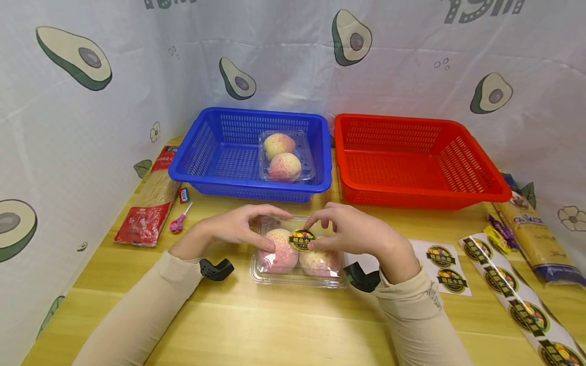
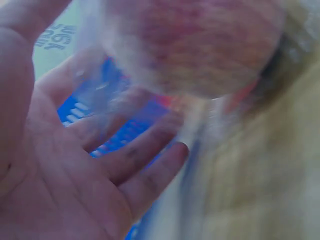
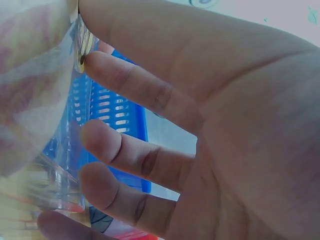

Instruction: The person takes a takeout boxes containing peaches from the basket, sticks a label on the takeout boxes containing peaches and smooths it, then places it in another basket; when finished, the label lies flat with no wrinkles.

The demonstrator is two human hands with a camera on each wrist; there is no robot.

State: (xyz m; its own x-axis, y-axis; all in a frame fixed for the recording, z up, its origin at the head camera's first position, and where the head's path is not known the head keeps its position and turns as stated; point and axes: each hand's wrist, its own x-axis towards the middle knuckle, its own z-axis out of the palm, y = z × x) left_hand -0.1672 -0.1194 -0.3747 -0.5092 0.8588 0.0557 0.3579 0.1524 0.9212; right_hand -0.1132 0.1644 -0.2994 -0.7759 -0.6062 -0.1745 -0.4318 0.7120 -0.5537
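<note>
Got my left hand spread, probably steadying the clear box. Right hand at the sticker, can't tell if pinching.

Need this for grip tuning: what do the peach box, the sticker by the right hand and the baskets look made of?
Box: thin clear plastic, glossy; peaches show through, with highlights.
Sticker: coated paper or film, can't tell which; thin, printed, perhaps glossy.
Blue basket and red basket: likely moulded plastic, slight sheen; even colour, regular slots.
</note>
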